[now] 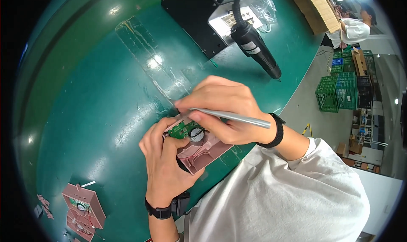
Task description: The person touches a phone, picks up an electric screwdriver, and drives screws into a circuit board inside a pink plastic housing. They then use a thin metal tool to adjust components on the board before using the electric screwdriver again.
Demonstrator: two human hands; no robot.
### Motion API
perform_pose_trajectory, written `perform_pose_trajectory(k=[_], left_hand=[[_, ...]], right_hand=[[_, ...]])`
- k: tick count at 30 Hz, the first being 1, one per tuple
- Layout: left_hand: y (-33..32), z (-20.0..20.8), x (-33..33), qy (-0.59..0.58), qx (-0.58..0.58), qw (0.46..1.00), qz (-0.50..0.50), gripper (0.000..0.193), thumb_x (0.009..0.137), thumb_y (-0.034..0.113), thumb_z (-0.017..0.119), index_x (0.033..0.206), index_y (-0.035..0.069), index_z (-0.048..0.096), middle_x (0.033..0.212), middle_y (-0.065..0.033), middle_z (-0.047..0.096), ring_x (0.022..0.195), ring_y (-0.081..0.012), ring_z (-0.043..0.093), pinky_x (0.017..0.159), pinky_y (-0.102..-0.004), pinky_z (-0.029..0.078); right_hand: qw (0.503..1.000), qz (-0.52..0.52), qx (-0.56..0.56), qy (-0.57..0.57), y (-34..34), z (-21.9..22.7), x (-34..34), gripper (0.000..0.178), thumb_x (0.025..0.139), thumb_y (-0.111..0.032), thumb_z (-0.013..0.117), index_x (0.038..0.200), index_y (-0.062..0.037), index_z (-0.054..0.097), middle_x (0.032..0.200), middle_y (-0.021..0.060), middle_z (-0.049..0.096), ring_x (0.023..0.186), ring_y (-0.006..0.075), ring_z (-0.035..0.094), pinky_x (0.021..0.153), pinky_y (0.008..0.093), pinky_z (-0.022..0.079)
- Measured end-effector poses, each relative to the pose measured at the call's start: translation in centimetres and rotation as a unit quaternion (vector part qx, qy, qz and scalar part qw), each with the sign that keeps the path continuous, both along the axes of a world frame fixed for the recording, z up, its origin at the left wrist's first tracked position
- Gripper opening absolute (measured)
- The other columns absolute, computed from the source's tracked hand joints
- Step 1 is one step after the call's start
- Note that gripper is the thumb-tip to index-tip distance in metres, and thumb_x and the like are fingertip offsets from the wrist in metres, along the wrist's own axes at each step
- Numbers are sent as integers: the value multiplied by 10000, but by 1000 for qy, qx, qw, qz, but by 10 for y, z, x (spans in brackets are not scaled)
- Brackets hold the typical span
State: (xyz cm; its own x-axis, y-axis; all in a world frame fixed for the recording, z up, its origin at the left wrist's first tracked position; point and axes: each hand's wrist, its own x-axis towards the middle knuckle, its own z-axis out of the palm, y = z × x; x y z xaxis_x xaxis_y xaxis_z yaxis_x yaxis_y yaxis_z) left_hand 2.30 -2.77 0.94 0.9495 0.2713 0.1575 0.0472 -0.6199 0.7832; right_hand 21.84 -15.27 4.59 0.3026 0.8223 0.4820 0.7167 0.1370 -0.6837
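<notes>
My left hand [163, 165] wraps round a pink plastic housing [216, 151] and holds it tilted above the table. Inside the housing sit a green circuit board [180, 129], a round silver part [196, 134] and thin red and black wires. The left thumb rests beside the board. Above the far side of the housing, my right hand [227, 108] is closed on a slim silver metal tool [243, 118] that looks like tweezers. Its working end is at the housing's far edge, where the fingers partly hide it.
A black electric screwdriver [258, 51] hangs by its cable at the far right, beside a black machine [195, 19]. Another opened pink housing [85, 204] lies at the near left of the green table [101, 98]. Green crates [337, 91] and a seated person [354, 30] are beyond the table.
</notes>
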Motion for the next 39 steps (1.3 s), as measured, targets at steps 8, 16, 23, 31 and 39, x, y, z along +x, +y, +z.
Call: perform_pose_trajectory(k=[8,16,23,31,39], left_hand=[[-3,-1,-3,26,-22,999,21,657,625,206,1016,1129,112,605,1476,-184,456,1363,-432,450,1101,-544,409],[-6,-5,-2,10,-14,999,26,710,601,186,1039,1117,50,571,1471,-217,435,1420,-414,441,1075,-513,480],[-5,-5,-1,8,8,1000,21,733,584,169,1047,1124,47,566,1486,-225,434,1417,-412,450,1080,-522,479],[-6,-4,-2,18,12,1000,18,747,550,142,1039,1118,47,564,1492,-230,442,1383,-413,482,1077,-518,480],[-4,0,1,4,11,1000,15,725,541,127,1010,1101,75,553,1476,-217,485,1348,-412,490,1089,-526,436]], right_hand=[[998,23,-58,27,3,-22,-9,275,984,0,724,1256,-23,757,1126,85,786,933,301,677,852,414,547],[997,35,-51,36,4,-27,-9,256,1012,-23,707,1266,-16,741,1138,91,779,949,296,665,833,418,553],[995,32,-62,76,5,-32,-9,221,1055,-124,662,1250,-47,732,1105,95,771,1005,313,657,876,444,559],[999,18,-28,29,-2,-22,-1,313,1018,-106,709,1315,-6,711,1069,116,743,944,295,654,812,420,551],[989,-50,-82,-112,-25,3,30,325,998,-111,712,1311,-26,719,929,110,672,869,308,629,756,430,532]])
